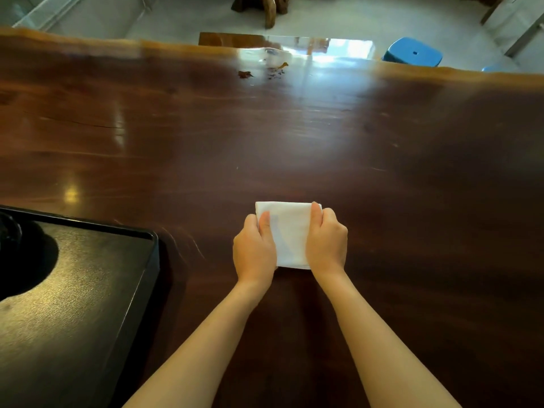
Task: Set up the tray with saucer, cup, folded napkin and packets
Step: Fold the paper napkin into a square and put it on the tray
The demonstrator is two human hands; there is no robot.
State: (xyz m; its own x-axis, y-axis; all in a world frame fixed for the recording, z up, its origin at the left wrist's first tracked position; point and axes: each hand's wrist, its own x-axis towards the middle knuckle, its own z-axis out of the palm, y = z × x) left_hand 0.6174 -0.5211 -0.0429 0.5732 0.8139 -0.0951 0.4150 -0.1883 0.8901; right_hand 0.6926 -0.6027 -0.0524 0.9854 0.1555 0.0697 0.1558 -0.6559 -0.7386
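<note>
A white folded napkin (290, 234) lies on the dark wooden table (294, 142), in front of me. My left hand (254, 251) grips its left edge with the thumb on top. My right hand (326, 244) grips its right edge the same way. A black tray (141, 278) sits at the lower left of the table, apart from the napkin. At the tray's far left edge a dark round object (10, 231) shows only in part, and I cannot tell what it is. No packets are in view.
The table's far edge runs across the top of the view, with small brown crumbs (262, 72) near it. Beyond it stand a blue stool (413, 53) and a wooden bench (232, 39) on a pale floor.
</note>
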